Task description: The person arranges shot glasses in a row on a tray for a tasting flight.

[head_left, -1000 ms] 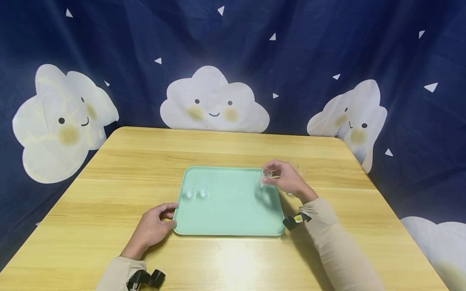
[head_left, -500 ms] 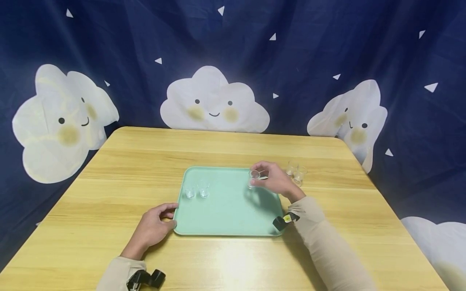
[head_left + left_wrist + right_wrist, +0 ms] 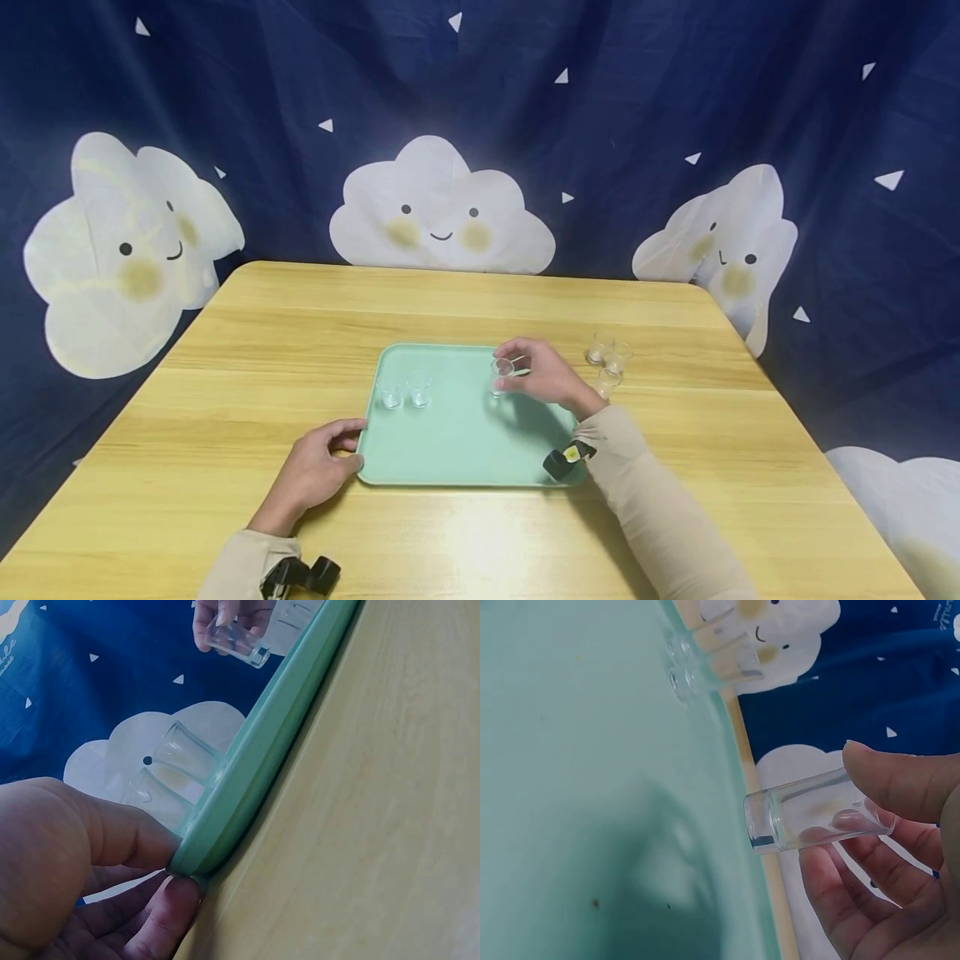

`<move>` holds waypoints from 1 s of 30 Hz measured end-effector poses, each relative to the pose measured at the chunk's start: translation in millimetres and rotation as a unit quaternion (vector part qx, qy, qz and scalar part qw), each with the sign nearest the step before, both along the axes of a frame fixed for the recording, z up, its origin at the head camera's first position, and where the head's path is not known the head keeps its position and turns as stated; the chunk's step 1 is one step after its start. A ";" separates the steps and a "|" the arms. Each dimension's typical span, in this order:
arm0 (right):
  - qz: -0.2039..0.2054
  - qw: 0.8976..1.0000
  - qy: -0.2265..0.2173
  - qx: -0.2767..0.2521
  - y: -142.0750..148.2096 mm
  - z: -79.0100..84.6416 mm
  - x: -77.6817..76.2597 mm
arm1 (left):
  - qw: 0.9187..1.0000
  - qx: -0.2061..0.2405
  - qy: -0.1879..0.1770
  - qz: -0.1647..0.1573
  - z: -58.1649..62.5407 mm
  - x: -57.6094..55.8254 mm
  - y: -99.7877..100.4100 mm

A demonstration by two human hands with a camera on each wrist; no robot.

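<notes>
My right hand [image 3: 547, 375] holds a small clear shot glass [image 3: 806, 814] between thumb and fingertips, above the far part of the mint-green tray [image 3: 472, 450]. The glass is upright, its thick base pointing down at the tray. On the tray's left part stand two similar glasses, a left one [image 3: 391, 395] and a right one [image 3: 419, 392], side by side. At the tray's left edge my left hand [image 3: 318, 467] grips the rim with thumb and fingers, as the left wrist view shows close up.
Several more clear glasses [image 3: 617, 360] stand grouped on the wooden table [image 3: 480, 533], right of the tray. A dark blue curtain [image 3: 285, 75] with white clouds hangs behind the table. My right forearm reaches across the tray's right edge.
The right hand has carried its glass leftward, from the tray's far right corner further over the tray. The glasses behind it have come into view. The left hand stays in place.
</notes>
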State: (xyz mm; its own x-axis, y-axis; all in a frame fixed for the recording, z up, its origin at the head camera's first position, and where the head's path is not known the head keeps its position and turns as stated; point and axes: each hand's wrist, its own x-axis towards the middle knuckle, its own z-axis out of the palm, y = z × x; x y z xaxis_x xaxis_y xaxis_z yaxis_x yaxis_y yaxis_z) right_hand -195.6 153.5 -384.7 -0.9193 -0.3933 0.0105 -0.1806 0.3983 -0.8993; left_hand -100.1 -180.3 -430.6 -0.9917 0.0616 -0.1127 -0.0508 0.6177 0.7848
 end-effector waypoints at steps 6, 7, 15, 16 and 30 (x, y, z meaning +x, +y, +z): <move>0.002 1.000 0.006 0.006 -7.9 -0.5 -1.0 | 1.000 -0.002 0.000 0.001 0.3 -0.9 0.7; 0.003 1.000 0.007 0.006 -9.3 -0.6 -1.3 | 1.000 -0.002 0.000 0.001 0.5 -0.9 0.8; 0.016 1.000 -0.007 -0.015 -18.2 -2.2 -4.3 | 1.000 -0.002 0.002 -0.003 2.0 -2.0 1.2; 0.017 1.000 -0.012 -0.017 -19.2 -1.9 -4.5 | 1.000 -0.002 0.002 -0.004 2.2 -2.2 1.3; 0.024 0.999 -0.025 -0.003 -33.2 -6.4 -4.1 | 1.000 -0.007 -0.002 -0.007 0.9 -3.8 -0.1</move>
